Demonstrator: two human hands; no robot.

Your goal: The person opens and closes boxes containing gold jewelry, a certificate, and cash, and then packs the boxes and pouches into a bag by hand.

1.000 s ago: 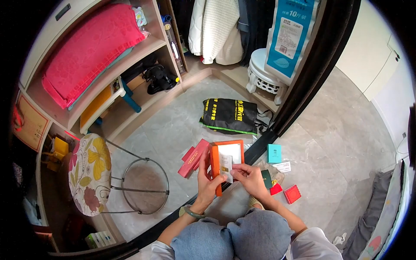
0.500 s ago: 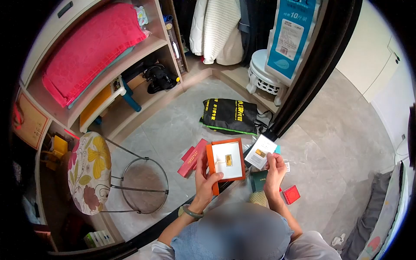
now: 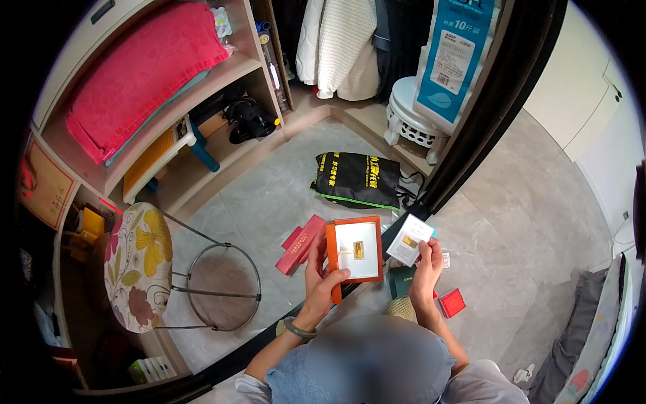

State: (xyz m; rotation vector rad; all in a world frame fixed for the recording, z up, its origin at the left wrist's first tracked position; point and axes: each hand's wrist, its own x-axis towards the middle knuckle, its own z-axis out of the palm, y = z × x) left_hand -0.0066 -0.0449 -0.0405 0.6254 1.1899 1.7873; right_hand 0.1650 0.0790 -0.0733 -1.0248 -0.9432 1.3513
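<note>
1. Along the floor's left edge, below the shelf, a stool is standing, well apart from both hands.
2. Left of the dark track crossing the floor, a red box is lying just beside the left hand; whether they are touching, I cannot tell.
3. The left hand is grasping the orange box by its left side, thumb pressing near the lower left corner.
4. That box is facing up, open, with a gold piece resting mid-lining. How it is fixed is not showing; if it is loose, a tilt or a slackening thumb could be sending it out onto the floor.
5. Toward the floor's far edge, a black bag is lying by the track.
6. Right of the track, a green box is showing below the card, partly hidden by the right hand.
7. The right hand is pinching a white card only near its lower right corner, so a weak pinch could be letting it bend or drop among the boxes.
8. Farthest right, a red case is lying near the right wrist; a careless sweep could be knocking it away.
</note>
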